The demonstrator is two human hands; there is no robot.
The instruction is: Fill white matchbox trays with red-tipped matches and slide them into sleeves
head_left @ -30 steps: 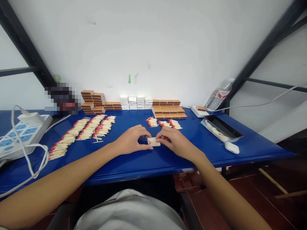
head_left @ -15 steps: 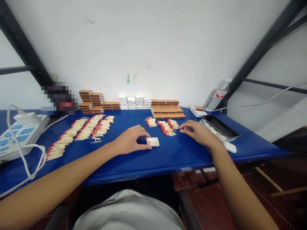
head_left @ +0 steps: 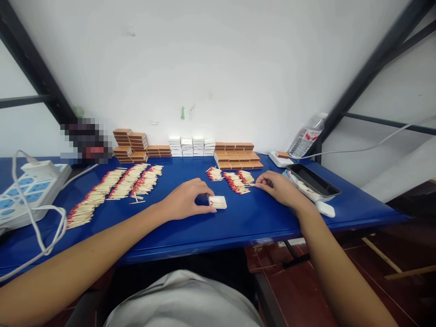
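My left hand point(head_left: 190, 198) grips the left end of a small white matchbox tray point(head_left: 221, 205) between thumb and fingers. A few red-tipped matches lie inside the tray, which rests on the blue table point(head_left: 238, 227). To its right, my right hand point(head_left: 277, 187) is closed in a pinch at the edge of a small match pile point(head_left: 236, 182). A match point(head_left: 251, 185) sticks out leftward from its fingertips. Close by are two more small heaps, a match heap point(head_left: 245, 176) and another match heap point(head_left: 214, 173).
Long rows of matches point(head_left: 102, 190) spread on the left. Along the wall stand brown matchboxes point(head_left: 238, 156) and stacked white trays point(head_left: 193, 146). A power strip point(head_left: 30, 190) with looping cable sits far left; a black-lined container point(head_left: 313, 179), white case point(head_left: 325, 209) and bottle point(head_left: 306, 136) are right.
My right fingertips have closed together at the small pile, and a match now shows between them. The left hand and tray stay in place.
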